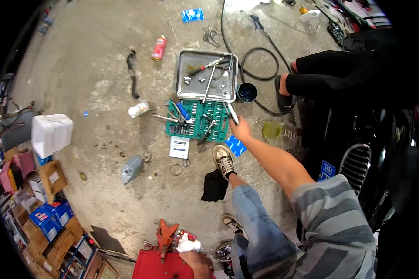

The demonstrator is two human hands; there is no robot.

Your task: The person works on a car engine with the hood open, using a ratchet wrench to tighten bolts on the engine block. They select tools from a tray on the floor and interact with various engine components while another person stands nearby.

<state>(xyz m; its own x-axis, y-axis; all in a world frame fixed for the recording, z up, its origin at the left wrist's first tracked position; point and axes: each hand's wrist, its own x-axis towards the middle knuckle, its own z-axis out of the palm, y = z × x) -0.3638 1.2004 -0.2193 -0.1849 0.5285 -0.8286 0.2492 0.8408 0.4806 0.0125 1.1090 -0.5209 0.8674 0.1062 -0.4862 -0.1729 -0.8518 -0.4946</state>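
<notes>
My right hand (240, 129), at the end of an arm in a grey striped sleeve, is closed around a slim hand tool (232, 114) with a pale bar and a dark one. Its kind is unclear. Beside that hand lies an open green socket set case (222, 122) with loose ratchets and a blue-handled tool on it. Beyond the case stands a metal tray (177, 76) holding a red-and-black handled tool, a long bar and several sockets. At the lower edge my left hand (194, 258) is closed on a crumpled white cloth (189, 244) over a red tool cabinet (158, 264).
A dark cup (246, 92) and a coiled hose (260, 50) adjoin the tray. A clear tub of yellowish liquid (279, 134) lies near a black car (354, 162). Another person's dark-trousered legs (321, 74) are at right. Bottles, a bent hose (133, 76) and cardboard boxes (54, 178) lie left.
</notes>
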